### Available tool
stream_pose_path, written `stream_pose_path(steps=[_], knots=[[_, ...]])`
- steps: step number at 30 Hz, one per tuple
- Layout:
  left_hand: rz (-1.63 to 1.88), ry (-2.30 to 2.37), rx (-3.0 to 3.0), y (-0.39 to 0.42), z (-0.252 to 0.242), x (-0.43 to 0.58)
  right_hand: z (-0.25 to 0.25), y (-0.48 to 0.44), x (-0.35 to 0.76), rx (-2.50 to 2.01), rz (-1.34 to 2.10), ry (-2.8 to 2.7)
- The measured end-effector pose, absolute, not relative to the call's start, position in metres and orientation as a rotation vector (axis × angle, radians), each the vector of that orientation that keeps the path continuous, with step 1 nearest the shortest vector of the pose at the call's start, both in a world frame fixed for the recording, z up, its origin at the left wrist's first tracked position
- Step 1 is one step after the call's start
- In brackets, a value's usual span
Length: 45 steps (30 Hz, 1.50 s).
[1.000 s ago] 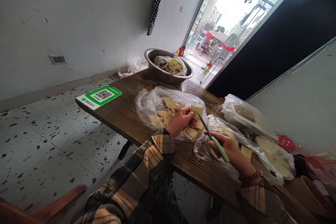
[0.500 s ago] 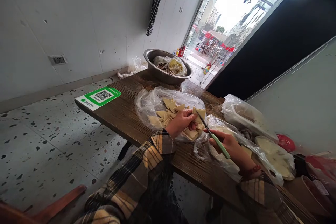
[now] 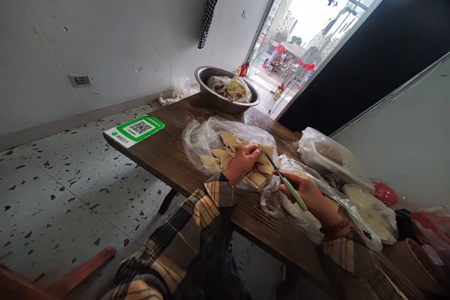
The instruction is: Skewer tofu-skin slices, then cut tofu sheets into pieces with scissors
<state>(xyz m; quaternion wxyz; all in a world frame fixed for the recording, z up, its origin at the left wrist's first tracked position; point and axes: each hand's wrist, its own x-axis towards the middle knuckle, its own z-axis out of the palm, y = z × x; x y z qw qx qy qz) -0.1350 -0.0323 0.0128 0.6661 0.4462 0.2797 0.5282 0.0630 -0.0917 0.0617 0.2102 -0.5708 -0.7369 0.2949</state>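
Note:
My left hand (image 3: pixel 245 164) pinches a pale yellow square sheet (image 3: pixel 267 152), which looks like tofu skin or dough, over an open plastic bag (image 3: pixel 197 143). Scissors with light green handles (image 3: pixel 294 194) are in my right hand (image 3: pixel 305 195), their dark blades lying across the sheet near its left corner. Cut triangular pieces (image 3: pixel 218 153) lie loose on the bag, left of and beyond my left hand. Just below the held sheet rests a small stack of uncut squares (image 3: pixel 257 179). My right fingers wrap the handles and partly hide them.
A metal bowl (image 3: pixel 202 75) with bagged food and thin sticks stands at the table's far end. A green payment-code card (image 3: pixel 140 127) lies on the left corner. To the right are a bagged tray (image 3: pixel 328 152), plastic-wrapped food (image 3: pixel 369 208) and a red object (image 3: pixel 385 193).
My hands keep almost the same pose, with the scissors still across the sheet. The whole view has shifted very slightly.

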Motion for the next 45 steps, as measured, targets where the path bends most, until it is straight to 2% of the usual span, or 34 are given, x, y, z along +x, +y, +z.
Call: stream_pose_path(steps=[4, 14, 23, 29, 41, 45], knots=[[1.157, 0.593, 1.053, -0.034, 0.014, -0.137, 0.065, -0.085, 0.061, -1.606, 0.941, -2.08], [1.187, 0.678, 1.009, -0.034, 0.015, -0.136, 0.067, -0.074, 0.06, -1.675, 0.803, -2.123], [1.246, 0.696, 0.951, -0.028, 0.007, -0.134, 0.055, -0.079, 0.052, -1.68, 0.882, -1.962], [1.438, 0.751, 0.868, -0.021, 0.006, -0.129, 0.053, -0.085, 0.067, -1.669, 0.998, -1.696], [1.712, 0.913, 1.578, -0.027, 0.006, -0.133, 0.041, -0.103, 0.086, -1.702, 1.06, -1.612], [1.406, 0.864, 1.985, -0.028, 0.004, -0.129, 0.039, -0.104, 0.086, -1.709, 1.061, -1.602]])
